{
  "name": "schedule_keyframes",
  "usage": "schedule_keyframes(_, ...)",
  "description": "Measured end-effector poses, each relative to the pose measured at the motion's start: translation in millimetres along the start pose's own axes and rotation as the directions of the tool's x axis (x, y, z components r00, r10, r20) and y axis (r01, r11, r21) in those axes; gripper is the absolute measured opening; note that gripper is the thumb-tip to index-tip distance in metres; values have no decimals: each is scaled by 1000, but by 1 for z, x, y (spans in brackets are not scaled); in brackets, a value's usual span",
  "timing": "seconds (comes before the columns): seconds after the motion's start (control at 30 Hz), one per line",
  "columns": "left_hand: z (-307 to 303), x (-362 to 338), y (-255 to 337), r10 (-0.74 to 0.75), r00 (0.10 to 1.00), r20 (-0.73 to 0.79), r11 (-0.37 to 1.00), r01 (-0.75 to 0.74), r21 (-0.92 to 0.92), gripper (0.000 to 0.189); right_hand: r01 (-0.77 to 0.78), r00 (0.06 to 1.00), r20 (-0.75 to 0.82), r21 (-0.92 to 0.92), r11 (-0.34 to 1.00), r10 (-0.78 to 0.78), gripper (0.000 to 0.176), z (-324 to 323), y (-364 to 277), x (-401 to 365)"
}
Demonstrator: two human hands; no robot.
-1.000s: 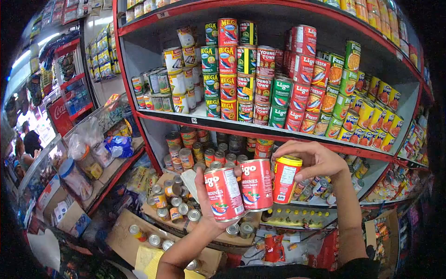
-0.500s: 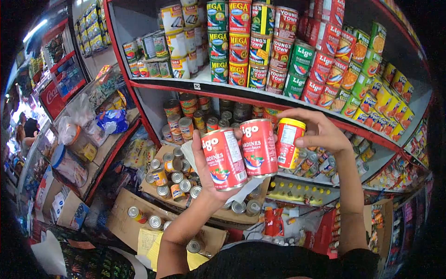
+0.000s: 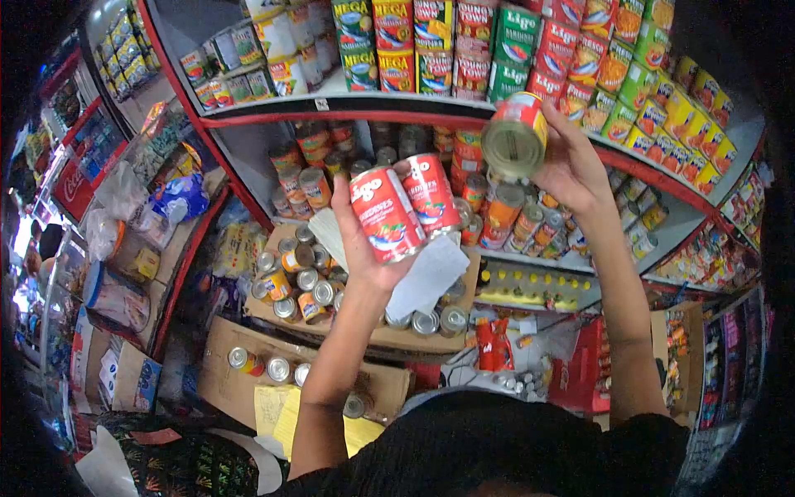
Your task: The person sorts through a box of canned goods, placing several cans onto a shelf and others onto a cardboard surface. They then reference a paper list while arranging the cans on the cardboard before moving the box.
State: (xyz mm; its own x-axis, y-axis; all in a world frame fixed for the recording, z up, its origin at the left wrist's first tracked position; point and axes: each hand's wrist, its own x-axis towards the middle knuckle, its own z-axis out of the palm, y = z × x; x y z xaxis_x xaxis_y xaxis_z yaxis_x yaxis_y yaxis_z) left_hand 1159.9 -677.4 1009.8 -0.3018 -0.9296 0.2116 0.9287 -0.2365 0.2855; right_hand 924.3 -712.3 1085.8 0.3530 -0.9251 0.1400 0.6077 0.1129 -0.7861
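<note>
Left hand (image 3: 364,258): holding two red Ligo cans (image 3: 387,215)
Right hand (image 3: 574,166): gripping one tilted can (image 3: 513,142)
Upper shelf (image 3: 364,106): two green Ligo cans (image 3: 515,37), stacked

Left hand (image 3: 371,253) bears two red Ligo sardine cans (image 3: 387,214), side by side, labels legible. Right hand (image 3: 571,161), raised to the right, grips a separate can (image 3: 515,137), tilted, metal end exposed. Stacked cans (image 3: 394,48) line the far shelf (image 3: 331,108); loose cans (image 3: 308,280) occupy the cardboard (image 3: 389,335) below.
</note>
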Motion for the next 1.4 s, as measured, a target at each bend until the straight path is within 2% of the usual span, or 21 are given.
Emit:
schedule_keyframes(0.07, -19, 3, -4, 13, 998, -65, 999, -11, 31, 63, -109, 994, 17, 117, 987, 108, 38, -17, 20, 2)
schedule_keyframes(0.1, -19, 3, -8, -10, 1000, -11, 1000, 10, 19, 62, -181, 983, 51, 143, 973, 176, 38, -24, 29, 0)
schedule_keyframes(0.13, -23, 2, -12, -25, 999, -28, 1000, 25, 6, 61, -207, 975, -57, 142, 968, 217, 39, -19, 40, -7)
schedule_keyframes(0.17, -27, 5, -14, -35, 999, -33, 999, 35, -3, 60, -264, 964, 41, 203, 943, 261, 43, -22, 49, -12)
schedule_keyframes(0.23, -30, 6, -18, -55, 998, -38, 998, 56, 2, 59, -295, 955, 135, 368, 882, 264, 46, -43, 70, -16)
schedule_keyframes(0.27, -34, 3, -21, -79, 996, -51, 997, 79, 7, 58, -251, 965, 49, 462, 851, 258, 49, -52, 78, -19)
schedule_keyframes(0.3, -40, 3, -24, -87, 994, -67, 996, 87, -1, 58, -254, 963, 37, 471, 845, 268, 49, -52, 80, -24)
schedule_keyframes(0.37, -50, 5, -27, -36, 995, -98, 997, 43, 65, 57, -124, 973, -125, 420, 899, 192, 52, -47, 84, -32)
schedule_keyframes(0.43, -42, 1, -31, -53, 993, -108, 995, 61, 79, 55, -119, 978, -104, 435, 893, 181, 56, -52, 88, -34)
schedule_keyframes(0.5, -37, -2, -34, -52, 992, -117, 998, 56, 32, 54, -24, 966, -222, 439, 898, 134, 57, -51, 92, -36)
schedule_keyframes(0.77, -46, -4, -42, -9, 979, -205, 998, 22, 60, 52, -129, 959, -198, 331, 935, 202, 44, -40, 87, -45)
schedule_keyframes(0.83, -38, -8, -43, -2, 993, -117, 995, 13, 98, 50, -102, 970, -185, 268, 958, 155, 40, -35, 88, -45)
schedule_keyframes(0.9, -28, -11, -44, -8, 992, -126, 996, 19, 88, 49, -148, 962, -185, 262, 954, 200, 38, -41, 90, -46)
schedule_keyframes(1.0, -26, -12, -46, -60, 997, -39, 991, 65, 120, 51, -129, 942, -263, 284, 950, 206, 36, -35, 97, -48)
schedule_keyframes(1.13, -42, -6, -48, -8, 976, -220, 944, 79, 320, 53, -101, 933, -317, 215, 971, 167, 45, -45, 109, -57)
schedule_keyframes(1.17, -42, -2, -51, 38, 966, -255, 923, 63, 379, 54, -69, 936, -336, 109, 992, 102, 46, -45, 116, -59)
schedule_keyframes(1.2, -39, 1, -53, 17, 977, -214, 924, 66, 376, 55, -110, 981, -99, 425, 899, 167, 39, -55, 121, -62)
schedule_keyframes(1.23, -37, 4, -54, -8, 984, -178, 925, 75, 373, 55, -38, 987, -136, 324, 945, 86, 43, -28, 116, -64)
schedule_keyframes(1.27, -36, 5, -55, -15, 979, -202, 947, 78, 311, 56, -120, 980, -105, 370, 921, 170, 44, -46, 127, -65)
schedule_keyframes(1.3, -37, 5, -58, -50, 976, -213, 972, 96, 215, 50, -135, 980, -90, 358, 924, 178, 43, -45, 133, -64)
schedule_keyframes(1.4, -35, -3, -76, 19, 944, -328, 960, 74, 269, 49, -93, 973, -159, 390, 916, 167, 43, -47, 148, -66)
